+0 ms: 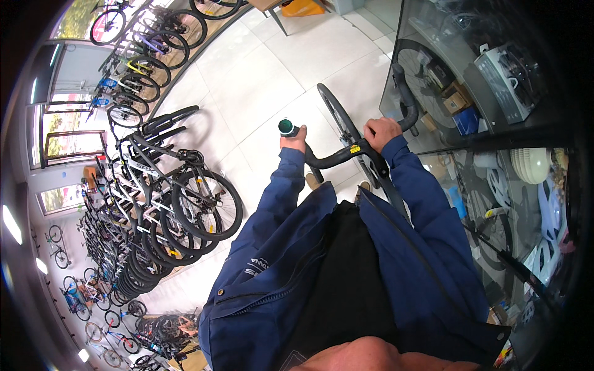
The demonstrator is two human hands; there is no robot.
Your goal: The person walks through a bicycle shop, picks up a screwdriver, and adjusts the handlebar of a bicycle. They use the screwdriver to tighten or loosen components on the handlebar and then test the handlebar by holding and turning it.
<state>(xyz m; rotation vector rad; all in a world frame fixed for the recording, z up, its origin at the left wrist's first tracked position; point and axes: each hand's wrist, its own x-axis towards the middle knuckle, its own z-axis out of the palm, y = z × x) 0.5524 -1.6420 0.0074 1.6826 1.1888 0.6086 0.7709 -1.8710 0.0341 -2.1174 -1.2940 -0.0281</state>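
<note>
A bicycle stands in front of me, with black drop handlebars (pixel 334 159) that carry a small yellow label. My right hand (pixel 382 132) is closed over the right side of the bar, its fingers curled. My left hand (pixel 296 140) is wrapped round a short dark cylinder (pixel 286 128) with a green round end, just beyond the left end of the bar; its exact kind is unclear. The bicycle's thin wheel (pixel 335 108) reaches away from me across the floor. Its frame is partly hidden below the bar and by my right sleeve.
Rows of parked bicycles (pixel 207 204) fill the left side, the nearest wheel close to my left elbow. A glass display case (pixel 427 139) with boxes and helmets (pixel 495 185) runs along the right. Pale floor tiles (pixel 260 74) lie ahead, with a wooden table (pixel 266 5) at the far end.
</note>
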